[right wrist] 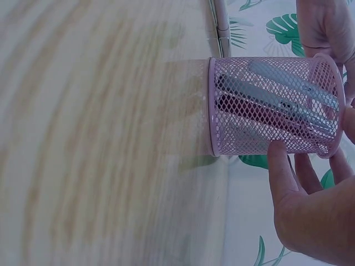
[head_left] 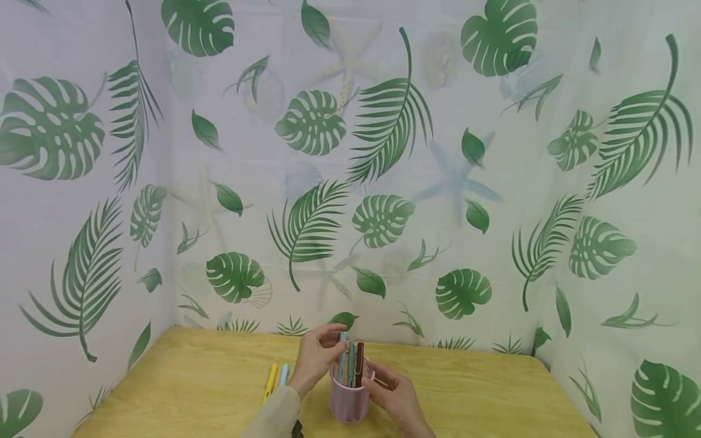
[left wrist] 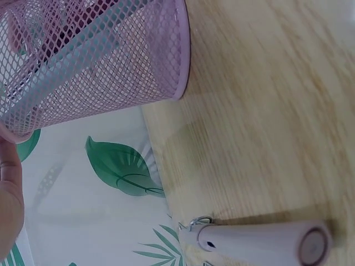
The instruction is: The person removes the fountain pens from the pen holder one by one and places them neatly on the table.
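A pink mesh pen cup (head_left: 349, 404) stands upright on the table with several pens in it. My left hand (head_left: 319, 358) is over the cup's left rim, thumb and fingers pinching the top of a light blue pen (head_left: 343, 336). To its right in the cup stand a grey-green pen (head_left: 352, 365) and a dark brown pen (head_left: 359, 365). My right hand (head_left: 393, 394) holds the cup's right side near the rim, its fingers also showing against the mesh in the right wrist view. Through the mesh, the pens' lower parts lean at a slant.
Left of the cup, a yellow pen (head_left: 270, 381) and another light blue pen (head_left: 284, 375) lie on the wooden table (head_left: 482, 395), partly behind the left forearm. A pale pen (left wrist: 260, 242) lies near the cup in the left wrist view. Leaf-printed curtain (head_left: 383, 267) surrounds the table.
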`<action>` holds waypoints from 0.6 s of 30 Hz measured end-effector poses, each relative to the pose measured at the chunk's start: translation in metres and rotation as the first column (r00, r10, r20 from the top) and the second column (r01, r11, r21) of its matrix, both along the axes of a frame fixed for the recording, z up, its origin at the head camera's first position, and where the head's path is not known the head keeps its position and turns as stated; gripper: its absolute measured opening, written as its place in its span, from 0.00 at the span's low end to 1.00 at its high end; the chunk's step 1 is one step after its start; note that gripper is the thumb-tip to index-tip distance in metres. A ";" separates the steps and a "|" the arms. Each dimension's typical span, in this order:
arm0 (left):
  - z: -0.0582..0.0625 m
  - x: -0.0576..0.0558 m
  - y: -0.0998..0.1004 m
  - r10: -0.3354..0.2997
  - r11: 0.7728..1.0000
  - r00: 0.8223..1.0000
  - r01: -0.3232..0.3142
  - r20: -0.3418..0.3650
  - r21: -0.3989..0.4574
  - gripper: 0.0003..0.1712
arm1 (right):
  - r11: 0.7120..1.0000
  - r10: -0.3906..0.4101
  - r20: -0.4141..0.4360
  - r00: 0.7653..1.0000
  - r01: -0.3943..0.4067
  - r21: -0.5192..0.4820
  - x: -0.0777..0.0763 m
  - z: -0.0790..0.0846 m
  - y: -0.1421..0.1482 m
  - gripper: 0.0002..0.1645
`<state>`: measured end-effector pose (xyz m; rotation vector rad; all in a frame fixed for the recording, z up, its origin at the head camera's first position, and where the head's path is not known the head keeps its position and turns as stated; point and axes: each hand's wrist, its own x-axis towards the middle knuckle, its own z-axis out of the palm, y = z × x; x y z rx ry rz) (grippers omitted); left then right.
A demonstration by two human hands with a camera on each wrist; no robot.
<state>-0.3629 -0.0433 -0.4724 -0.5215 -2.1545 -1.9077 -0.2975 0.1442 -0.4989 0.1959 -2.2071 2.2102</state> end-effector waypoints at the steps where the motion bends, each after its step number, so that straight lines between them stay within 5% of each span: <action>1: 0.000 0.000 0.000 -0.002 1.000 1.000 0.002 -0.007 0.002 0.17 | 1.000 0.000 0.002 1.000 0.000 -0.002 0.000 0.000 0.000 0.34; 18: 0.000 0.000 -0.002 0.023 0.999 1.000 -0.023 0.006 0.023 0.06 | 0.999 -0.013 0.027 1.000 0.012 0.032 0.000 0.002 -0.001 0.34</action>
